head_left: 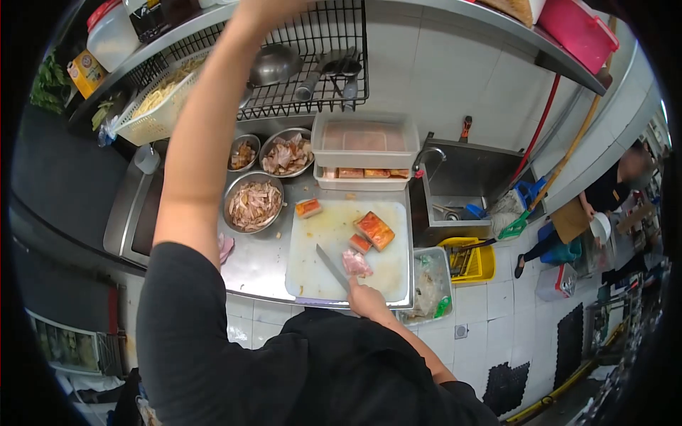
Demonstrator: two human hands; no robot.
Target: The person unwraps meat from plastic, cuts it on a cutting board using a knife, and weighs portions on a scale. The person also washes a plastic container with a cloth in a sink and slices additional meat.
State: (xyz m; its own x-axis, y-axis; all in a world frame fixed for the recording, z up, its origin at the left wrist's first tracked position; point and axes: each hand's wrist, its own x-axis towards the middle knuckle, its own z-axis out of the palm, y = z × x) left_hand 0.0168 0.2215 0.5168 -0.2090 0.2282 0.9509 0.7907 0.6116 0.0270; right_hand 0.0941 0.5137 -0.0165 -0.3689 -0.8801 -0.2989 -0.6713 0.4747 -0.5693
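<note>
My right hand is closed around the handle of a kitchen knife, its blade pointing up and left over the white cutting board. Just beyond that hand lies a pink piece of meat. Beside it are a small chunk and a larger block of meat with an orange-brown crust. Another crusted piece rests near the board's far left corner. My left arm is raised across the view to the upper shelf. Only part of my left hand shows at the top edge; its fingers are out of sight.
Left of the board stand metal bowls of sliced meat and cut pieces. Stacked plastic containers sit behind it. A wire rack holds ladles. To the right are a sink, a yellow basket and another person.
</note>
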